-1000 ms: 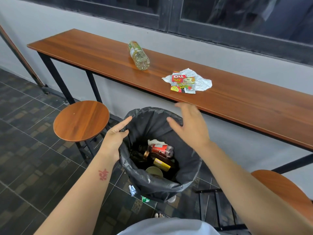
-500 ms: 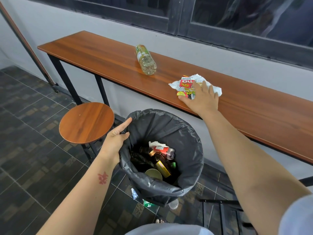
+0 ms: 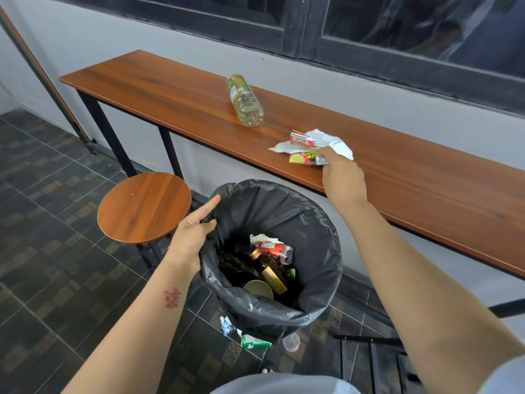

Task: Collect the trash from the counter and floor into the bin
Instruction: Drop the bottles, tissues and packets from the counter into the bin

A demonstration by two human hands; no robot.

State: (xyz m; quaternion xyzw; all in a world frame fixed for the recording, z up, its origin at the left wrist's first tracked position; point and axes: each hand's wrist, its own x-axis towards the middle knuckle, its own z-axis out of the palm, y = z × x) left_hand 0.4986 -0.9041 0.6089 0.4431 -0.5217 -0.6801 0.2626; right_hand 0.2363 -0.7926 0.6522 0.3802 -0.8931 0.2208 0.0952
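Left grip (image 3: 193, 237) pinches the bin (image 3: 326, 251) liner's rim; right grip (image 3: 342, 177), flat on the wrappers (image 3: 309, 147) half a second ago, now clamps and lifts them off the worktop (image 3: 170, 92). Next drop looks imminent. I count three floor scraps (image 3: 252, 341) nearest, then one wrapper bundle, one bottle (image 3: 245, 102) farthest.

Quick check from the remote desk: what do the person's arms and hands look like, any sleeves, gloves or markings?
Both hands are bare, no gloves, rings or watch visible. The left hand has a red stamp-like mark on its inner forearm. The right hand has an unmarked forearm; a pale grey-blue short sleeve shows at the frame's lower right corner.
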